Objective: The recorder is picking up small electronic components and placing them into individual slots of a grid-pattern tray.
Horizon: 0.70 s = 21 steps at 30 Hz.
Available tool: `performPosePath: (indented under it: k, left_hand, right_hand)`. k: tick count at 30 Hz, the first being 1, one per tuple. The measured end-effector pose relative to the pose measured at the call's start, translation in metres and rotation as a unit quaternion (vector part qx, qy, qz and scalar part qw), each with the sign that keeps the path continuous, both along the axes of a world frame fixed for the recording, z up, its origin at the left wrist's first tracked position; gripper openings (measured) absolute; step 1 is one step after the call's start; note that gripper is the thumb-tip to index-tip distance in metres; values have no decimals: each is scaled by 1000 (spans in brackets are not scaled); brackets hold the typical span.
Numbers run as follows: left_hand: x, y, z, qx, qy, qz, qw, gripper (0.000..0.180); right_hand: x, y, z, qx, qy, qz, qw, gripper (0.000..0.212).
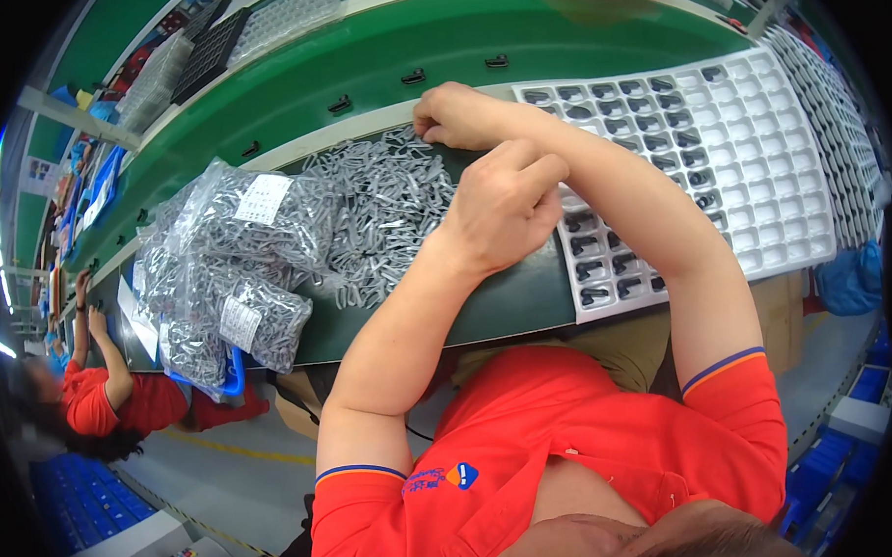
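My right arm reaches across to the left, over the white compartment tray (756, 155). Its hand, my right hand (452, 116), is closed with curled fingers at the far edge of a heap of small grey clip-like parts (380, 217). Anything in those fingers is hidden. Nearer to me, my left hand (507, 203) is held in a pinch between the heap and the tray's left side, just below my right forearm. What it grips, if anything, cannot be made out. Small black parts (591, 269) lie in the tray's left columns; most pockets in its right columns hold none.
Clear plastic bags (243, 222) full of grey parts lie left of the heap, partly over a blue basket (231, 374). Stacked trays (839, 132) stand beyond the white tray. A green wall (556, 44) bounds the bench behind. A co-worker (101, 399) sits at far left.
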<state>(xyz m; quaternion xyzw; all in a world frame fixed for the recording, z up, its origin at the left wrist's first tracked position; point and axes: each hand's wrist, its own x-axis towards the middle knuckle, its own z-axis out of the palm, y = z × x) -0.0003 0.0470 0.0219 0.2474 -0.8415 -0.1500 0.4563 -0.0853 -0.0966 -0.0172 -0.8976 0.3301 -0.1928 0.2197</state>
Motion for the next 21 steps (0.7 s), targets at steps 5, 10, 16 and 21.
performPosePath:
  k: [5,10,16,21]
  left_hand:
    - [1,-2,5,99,97,39,990,17]
    - [10,-14,2,18,160,68,985,13]
    - [20,-34,-7,142,307,78,938,15]
    - [33,-50,-13,284,404,100,864,16]
  right_hand:
    - [2,-2,4,59,46,-19,997,11]
    - [-9,13,14,68,-19,-22,997,14]
    - [-43,24,7,-38,-90,19,995,10]
    - [-69,46,36,115,-150,-147,971,21]
